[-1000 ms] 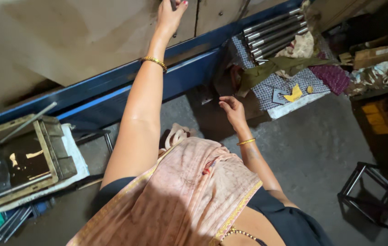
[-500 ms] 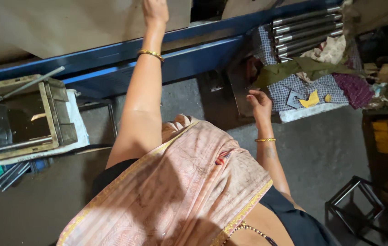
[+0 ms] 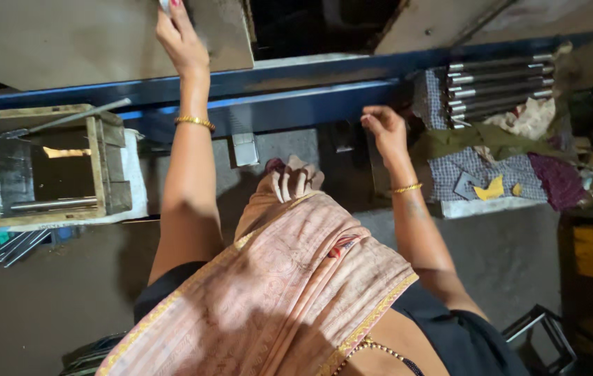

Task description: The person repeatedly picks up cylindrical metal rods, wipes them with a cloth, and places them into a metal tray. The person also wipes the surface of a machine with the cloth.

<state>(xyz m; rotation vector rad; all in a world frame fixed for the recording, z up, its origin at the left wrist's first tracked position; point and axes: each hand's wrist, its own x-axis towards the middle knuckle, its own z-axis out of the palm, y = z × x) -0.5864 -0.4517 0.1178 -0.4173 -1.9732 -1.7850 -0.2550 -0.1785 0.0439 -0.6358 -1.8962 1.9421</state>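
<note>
A long blue steel beam [image 3: 296, 104] runs left to right across the view, its long axis level, passing under the left hand and just beyond the right hand. Above it, the left hand [image 3: 181, 42] reaches up to a flat grey-brown panel [image 3: 87, 42], fingers pressed on its upper edge around something small and pale at the top of the picture; whether the fingers are clamped on it cannot be told. A second ago this hand was further right in the view and the panel looked tilted; now the panel lies nearly square and the arm stands more upright.

Well left of the left arm sits one open wooden box [image 3: 39, 167] with a metal rod [image 3: 66, 118] lying across its top, pointing right and slightly up.

The right hand [image 3: 383, 129] is loosely curled, fingers bent and holding nothing, right at the lower edge of the beam. It has risen from lower down, near the cloths, to the beam.

Just right of that hand lie six steel rods [image 3: 498, 87], side by side, long axes left to right, ends toward the hand. Below them is a heap of cloths [image 3: 491, 167]: checked, olive, dark red.

One gold bangle on each wrist: left bangle [image 3: 195, 122], right bangle [image 3: 406, 188].
</note>
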